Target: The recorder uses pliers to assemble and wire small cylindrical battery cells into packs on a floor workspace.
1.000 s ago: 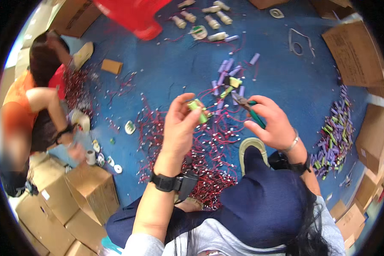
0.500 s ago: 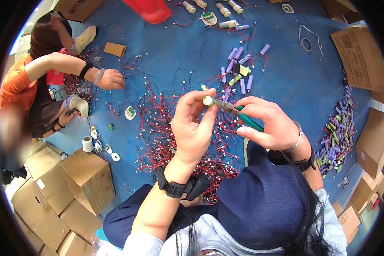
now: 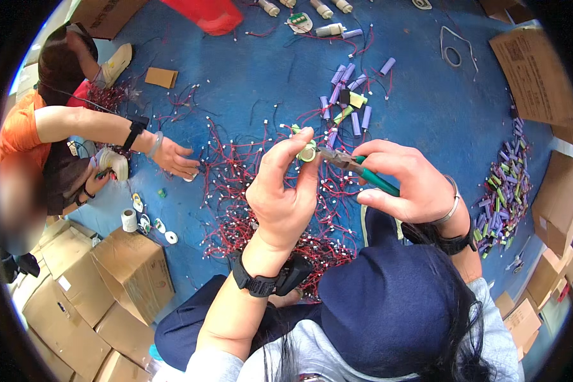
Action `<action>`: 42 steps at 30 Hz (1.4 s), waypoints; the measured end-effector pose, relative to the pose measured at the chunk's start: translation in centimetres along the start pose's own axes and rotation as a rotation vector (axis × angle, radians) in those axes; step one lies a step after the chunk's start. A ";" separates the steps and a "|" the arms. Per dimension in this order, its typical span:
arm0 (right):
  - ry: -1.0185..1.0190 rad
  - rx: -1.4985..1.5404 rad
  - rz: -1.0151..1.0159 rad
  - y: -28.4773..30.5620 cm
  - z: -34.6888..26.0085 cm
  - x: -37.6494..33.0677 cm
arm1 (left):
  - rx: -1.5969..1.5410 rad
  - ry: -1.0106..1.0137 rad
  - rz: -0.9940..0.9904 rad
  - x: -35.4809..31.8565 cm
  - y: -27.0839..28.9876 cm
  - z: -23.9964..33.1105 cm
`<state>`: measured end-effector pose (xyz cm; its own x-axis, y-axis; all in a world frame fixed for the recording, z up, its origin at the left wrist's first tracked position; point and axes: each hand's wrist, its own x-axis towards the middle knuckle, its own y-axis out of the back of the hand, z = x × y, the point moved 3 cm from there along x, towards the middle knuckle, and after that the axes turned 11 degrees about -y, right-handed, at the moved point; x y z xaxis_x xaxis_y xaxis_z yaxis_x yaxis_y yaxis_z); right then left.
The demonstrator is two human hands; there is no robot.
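My left hand pinches a green cylindrical battery cell between thumb and fingers, its round pale end facing up. In my right hand is a pair of green-handled pliers, fingers wrapped round the handles. The metal jaws meet the right edge of the cell; whether they grip it is too small to tell. Below both hands spreads a heap of red and black wires with white connectors. Purple and green cells lie just beyond my hands.
At left, a co-worker's hand reaches toward the wires. A pile of purple and green cells lies at right, beside cardboard boxes. More boxes stand at lower left, near a white roll. A red bag lies far off.
The co-worker's hand has moved right and nearer, over the round white piece with a green board. The cell's end has tilted in my left hand. The pliers remain at its edge.
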<state>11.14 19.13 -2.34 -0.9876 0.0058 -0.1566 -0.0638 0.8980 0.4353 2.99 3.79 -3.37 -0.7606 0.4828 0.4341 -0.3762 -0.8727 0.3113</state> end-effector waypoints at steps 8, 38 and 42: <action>0.016 0.165 -0.066 0.2 0.1 0.1 | 0.117 -0.170 -0.121 0.2 -0.3 0.2; -0.011 -1.020 0.369 -3.7 1.8 -0.3 | 0.475 0.294 -0.568 1.4 -1.1 -1.1; -0.185 -1.079 0.194 -4.6 2.5 0.1 | 0.424 0.408 -0.439 0.3 -2.4 -3.6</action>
<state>11.65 16.08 -6.55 -0.9635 0.2511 -0.0930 -0.0904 0.0219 0.9957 1.79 5.73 -6.99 -0.7542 0.6437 -0.1297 -0.5179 -0.4617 0.7202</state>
